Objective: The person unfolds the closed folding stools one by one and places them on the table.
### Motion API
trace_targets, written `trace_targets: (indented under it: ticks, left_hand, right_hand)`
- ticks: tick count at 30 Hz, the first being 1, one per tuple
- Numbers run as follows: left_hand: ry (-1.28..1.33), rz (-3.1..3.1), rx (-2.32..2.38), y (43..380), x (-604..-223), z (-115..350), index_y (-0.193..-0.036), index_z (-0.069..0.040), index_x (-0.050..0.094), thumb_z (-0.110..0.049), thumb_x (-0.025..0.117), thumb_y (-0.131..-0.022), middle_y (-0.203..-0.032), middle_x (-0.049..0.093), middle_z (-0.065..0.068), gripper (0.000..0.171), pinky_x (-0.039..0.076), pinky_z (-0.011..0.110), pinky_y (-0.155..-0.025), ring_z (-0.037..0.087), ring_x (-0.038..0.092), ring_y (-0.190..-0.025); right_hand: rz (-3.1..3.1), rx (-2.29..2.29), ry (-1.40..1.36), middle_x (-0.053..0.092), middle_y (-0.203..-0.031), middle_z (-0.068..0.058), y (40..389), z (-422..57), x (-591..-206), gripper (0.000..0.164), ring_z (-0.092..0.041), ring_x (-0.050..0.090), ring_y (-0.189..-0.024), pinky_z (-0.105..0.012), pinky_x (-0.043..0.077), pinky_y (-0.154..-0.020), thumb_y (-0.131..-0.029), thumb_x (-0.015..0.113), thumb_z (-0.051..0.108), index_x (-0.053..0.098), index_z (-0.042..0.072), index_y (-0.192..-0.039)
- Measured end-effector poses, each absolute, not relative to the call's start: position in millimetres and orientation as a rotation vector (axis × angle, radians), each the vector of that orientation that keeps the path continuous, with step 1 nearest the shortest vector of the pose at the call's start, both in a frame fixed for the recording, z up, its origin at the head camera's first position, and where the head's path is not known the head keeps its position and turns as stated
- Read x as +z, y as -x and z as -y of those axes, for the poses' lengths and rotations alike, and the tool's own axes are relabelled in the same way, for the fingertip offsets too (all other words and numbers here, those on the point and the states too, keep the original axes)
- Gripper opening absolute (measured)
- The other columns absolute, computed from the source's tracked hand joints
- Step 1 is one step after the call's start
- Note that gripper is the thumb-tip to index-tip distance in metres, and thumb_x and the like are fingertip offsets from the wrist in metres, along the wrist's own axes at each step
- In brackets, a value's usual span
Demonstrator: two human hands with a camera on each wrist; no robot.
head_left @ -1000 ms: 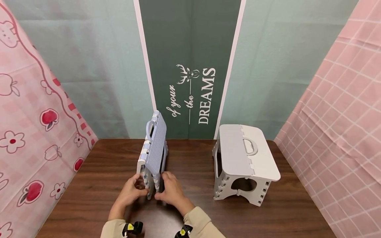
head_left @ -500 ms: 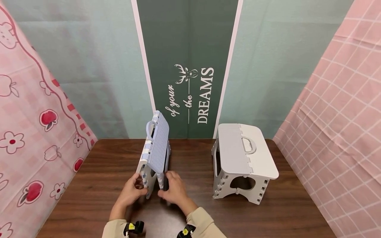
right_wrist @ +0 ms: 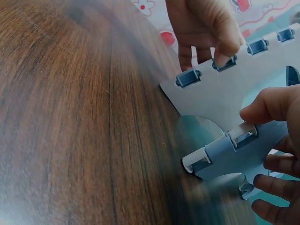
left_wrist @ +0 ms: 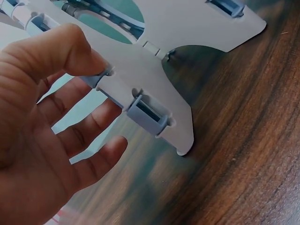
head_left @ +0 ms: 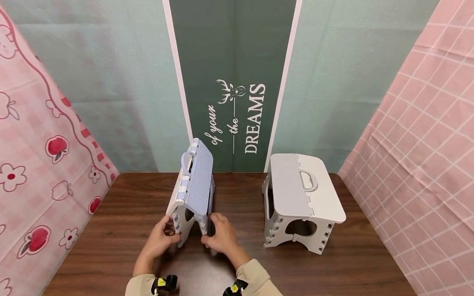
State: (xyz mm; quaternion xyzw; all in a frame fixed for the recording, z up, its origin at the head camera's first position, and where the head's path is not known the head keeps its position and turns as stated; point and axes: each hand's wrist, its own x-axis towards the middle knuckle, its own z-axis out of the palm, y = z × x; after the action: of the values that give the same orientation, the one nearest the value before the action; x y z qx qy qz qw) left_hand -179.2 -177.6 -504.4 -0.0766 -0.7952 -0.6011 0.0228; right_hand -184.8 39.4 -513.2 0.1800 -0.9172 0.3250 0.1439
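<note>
A blue-and-white folding stool [head_left: 200,179] stands partly unfolded on the wooden table, its seat halves sloping like a tent and its loop handle [head_left: 186,163] at the ridge. Low on its near left leg edge, my left hand [head_left: 160,239] grips with the thumb on the inner side and fingers behind. My right hand [head_left: 223,235] holds the near right leg edge, thumb inside. The left wrist view shows the left thumb pressing the hinged white leg panel [left_wrist: 176,93]. In the right wrist view both hands pinch opposite panels, with a gap between them.
A grey-and-white folding stool [head_left: 307,185] stands fully unfolded to the right on the table [head_left: 237,267]. A green curtain [head_left: 233,49] hangs behind the table, with pink patterned cloth [head_left: 44,164] at the left and pink checked cloth [head_left: 418,156] at the right.
The blue-and-white stool's leg panels and seat halves have spread wider apart. My right hand has moved rightward with its panel; the left hand has shifted slightly left. Both keep their hold.
</note>
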Motion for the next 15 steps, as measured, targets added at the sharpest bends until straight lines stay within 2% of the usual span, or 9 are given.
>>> trace_targets:
  ticks: [9, 15]
  left_hand:
    - [0.242, 2.466, -1.889, 180.5, -508.6, 184.1, -0.098, 0.001, 0.053, 0.013, 0.067, -0.064, -0.084, 0.058, 0.010, 0.038, 0.046, 0.028, -0.069, 0.018, 0.055, -0.077]
    - [0.211, 2.484, -1.894, 179.3, -505.7, 186.2, -0.099, 0.002, 0.054, 0.013, 0.067, -0.065, -0.086, 0.059, 0.012, 0.038, 0.046, 0.029, -0.070, 0.019, 0.055, -0.079]
  right_hand:
    - [2.605, 0.991, -0.522, 0.060, -0.099, -0.002, 183.9, -45.0, -512.2, 0.052, -0.022, 0.058, -0.089, -0.032, 0.048, -0.065, -0.055, 0.075, 0.025, 0.062, 0.008, -0.102]
    - [2.631, 0.993, -0.502, 0.060, -0.103, -0.002, 184.7, -49.5, -512.1, 0.055, -0.022, 0.058, -0.093, -0.033, 0.048, -0.066, -0.055, 0.076, 0.026, 0.062, 0.009, -0.106]
